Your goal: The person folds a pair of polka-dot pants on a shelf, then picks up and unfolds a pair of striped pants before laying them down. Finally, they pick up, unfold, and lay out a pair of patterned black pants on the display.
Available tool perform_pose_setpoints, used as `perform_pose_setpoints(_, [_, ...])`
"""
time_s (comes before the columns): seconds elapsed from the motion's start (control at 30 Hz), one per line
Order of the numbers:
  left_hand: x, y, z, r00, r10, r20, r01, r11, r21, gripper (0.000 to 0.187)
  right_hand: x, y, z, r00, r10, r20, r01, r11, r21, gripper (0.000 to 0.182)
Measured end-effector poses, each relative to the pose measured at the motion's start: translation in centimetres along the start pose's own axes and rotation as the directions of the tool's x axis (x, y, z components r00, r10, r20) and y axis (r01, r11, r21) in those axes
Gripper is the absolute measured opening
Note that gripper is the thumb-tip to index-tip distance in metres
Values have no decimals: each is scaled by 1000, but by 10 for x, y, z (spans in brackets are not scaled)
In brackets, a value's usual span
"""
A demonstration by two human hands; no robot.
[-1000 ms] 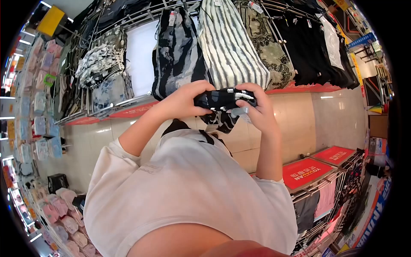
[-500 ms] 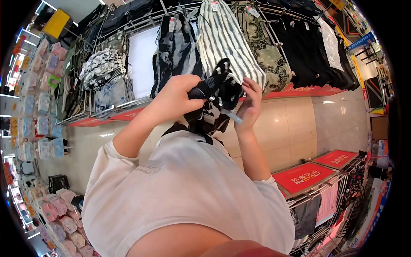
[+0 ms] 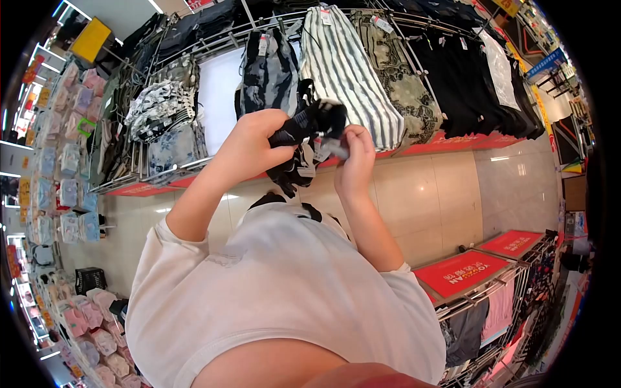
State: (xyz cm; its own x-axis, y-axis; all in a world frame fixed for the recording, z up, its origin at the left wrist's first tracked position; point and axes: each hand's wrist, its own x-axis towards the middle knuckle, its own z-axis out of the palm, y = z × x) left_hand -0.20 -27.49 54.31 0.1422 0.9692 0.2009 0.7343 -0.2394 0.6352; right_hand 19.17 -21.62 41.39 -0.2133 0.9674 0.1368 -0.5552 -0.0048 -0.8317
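Note:
My left hand (image 3: 259,139) is closed around a bunched black garment with white patterning (image 3: 299,128), held up in front of me. Loose folds of its cloth hang below the hand. On the garment's right side, my right hand (image 3: 356,158) has its fingers curled in close to the cloth. A blurred, see-through strip (image 3: 334,149) lies by the right thumb and fingertips. Whether those fingers pinch the strip or the cloth edge is hard to make out. A pale label (image 3: 306,172) shows on the lower folds.
Striped trousers (image 3: 349,77), dark patterned trousers (image 3: 268,81) and black trousers (image 3: 462,90) hang on the metal rack ahead. Folded patterned clothes (image 3: 165,110) lie to its left. Red sign panels (image 3: 459,271) top another rack at lower right. Packaged goods (image 3: 68,194) line the left wall.
Both hands and the garment have shifted left. My right hand has gone from spread fingers to curled ones, and the see-through strip has moved up and left.

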Motion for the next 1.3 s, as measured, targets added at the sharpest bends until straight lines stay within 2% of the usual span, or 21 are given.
perform_pose_setpoints(0.03, [-2, -2, -1, 1000, 4, -18, -4, 1000, 4, 24, 4, 3, 4, 989, 140, -47, -116, 933, 341, 19])
perform_pose_setpoints(0.1, [-5, -4, -2, 999, 3, -41, -3, 1000, 12, 24, 0, 0, 14, 979, 197, -61, -159, 911, 380, 16])
perform_pose_setpoints(0.17, [-7, -7, -3, 999, -1, -51, 1, 1000, 3, 24, -7, 13, 11, 984, 156, -88, -158, 987, -10, 17])
perform_pose_setpoints(0.2, [-8, -7, -3, 999, -5, -52, 5, 1000, 1, 24, -12, 18, 12, 996, 48, -70, -54, 996, -73, 27])
perform_pose_setpoints(0.23, [-10, -7, -2, 998, -19, -58, 18, 1000, -21, 22, -14, 21, 10, 996, 52, -68, -57, 996, -74, 27])
perform_pose_setpoints(0.3, [-12, -6, -2, 997, -39, -72, 36, 998, -42, 23, -13, 22, 3, 940, -340, -42, 308, 893, -329, 34])
perform_pose_setpoints(0.33, [-15, -6, -3, 996, -66, -65, 62, 996, -59, 23, -11, 19, -8, 929, -370, 18, 351, 861, -367, 44])
perform_pose_setpoints(0.37, [-16, -6, -4, 994, -90, -56, 86, 993, -75, 23, -5, 13, -16, 930, -368, 24, 351, 863, -365, 44])
perform_pose_setpoints(0.43, [-20, -7, -5, 995, -88, -49, 85, 994, -69, 23, 5, -3, -25, 818, -489, 305, 576, 702, -419, 50])
perform_pose_setpoints(0.5, [-21, -8, -5, 996, -83, -40, 80, 994, -67, 23, 11, -25, -20, 825, -450, 342, 562, 717, -412, 51])
perform_pose_setpoints(0.57, [-22, -9, -7, 1000, -30, -8, 30, 1000, -2, 22, 20, -50, -9, 706, -302, 641, 703, 408, -582, 48])
perform_pose_setpoints(0.6, [-23, -8, -7, 1000, -31, -7, 30, 1000, -2, 22, 25, -53, -3, 691, -257, 675, 719, 332, -610, 41])
perform_pose_setpoints(0.63, [-23, -7, -9, 1000, 22, 7, -22, 999, 31, 22, 28, -54, -1, 692, -258, 674, 719, 334, -610, 41])
perform_pose_setpoints(0.73, [-24, -6, -17, 991, 113, 69, -122, 982, 142, 23, 40, -58, 2, 560, -81, 825, 796, 329, -508, 26])
perform_pose_setpoints(0.77, [-25, -6, -20, 981, 149, 122, -172, 962, 211, 25, 42, -60, 4, 556, -79, 827, 797, 331, -504, 26])
perform_pose_setpoints(0.83, [-28, -5, -26, 973, 156, 169, -197, 945, 260, 23, 42, -62, 7, 552, -71, 831, 750, 476, -458, 23])
perform_pose_setpoints(0.9, [-34, -5, -27, 964, 154, 216, -217, 928, 303, 22, 43, -68, 9, 560, -57, 826, 758, 437, -484, 24])
perform_pose_setpoints(1.0, [-39, -4, -26, 930, 198, 309, -314, 865, 392, 20, 43, -68, 18, 533, -3, 846, 752, 461, -472, 23])
perform_pose_setpoints(1.07, [-41, -5, -27, 944, 189, 271, -290, 865, 409, 20, 44, -63, 22, 522, -104, 847, 826, 310, -471, 23])
perform_pose_setpoints(1.2, [-44, -8, -33, 963, 163, 214, -245, 859, 449, 21, 35, -45, 16, 501, -224, 836, 863, 199, -464, 22])
perform_pose_setpoints(1.3, [-48, -13, -32, 961, 206, 184, -267, 863, 428, 21, 33, -45, 21, 496, -211, 842, 866, 195, -461, 23])
